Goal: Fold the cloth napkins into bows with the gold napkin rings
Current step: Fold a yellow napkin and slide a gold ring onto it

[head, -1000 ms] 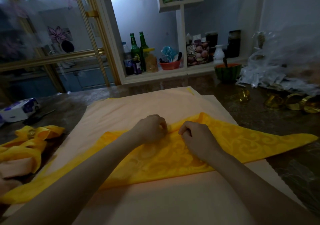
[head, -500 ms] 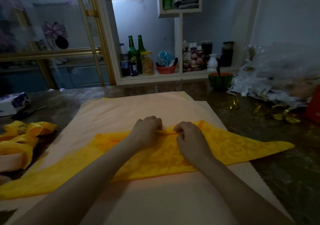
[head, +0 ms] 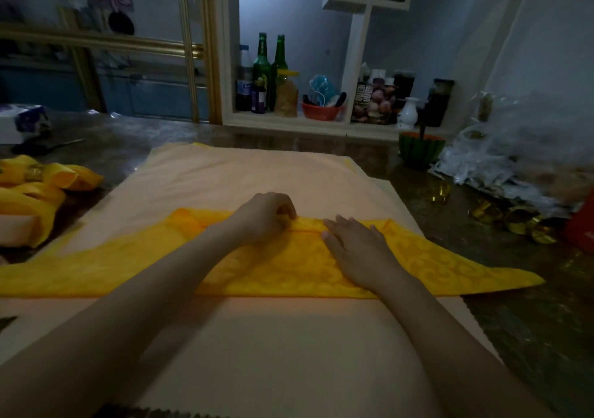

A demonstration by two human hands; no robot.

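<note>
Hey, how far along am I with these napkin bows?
Done: a ringed yellow bow lies at far left. In hand: the left hand pinches the top fold of the yellow napkin, the right hand presses it flat. Left: finish folding, then add one of the gold rings lying at right.

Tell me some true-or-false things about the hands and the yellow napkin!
1. The right hand lies flat on the yellow napkin. True.
2. The left hand holds a gold ring. False: its curled fingers pinch the napkin's folded edge, and the gold rings lie on the table to the right.
3. Yellow bows lie at the far left. True.
4. The two tall bottles at the back are red. False: they are green.
</note>
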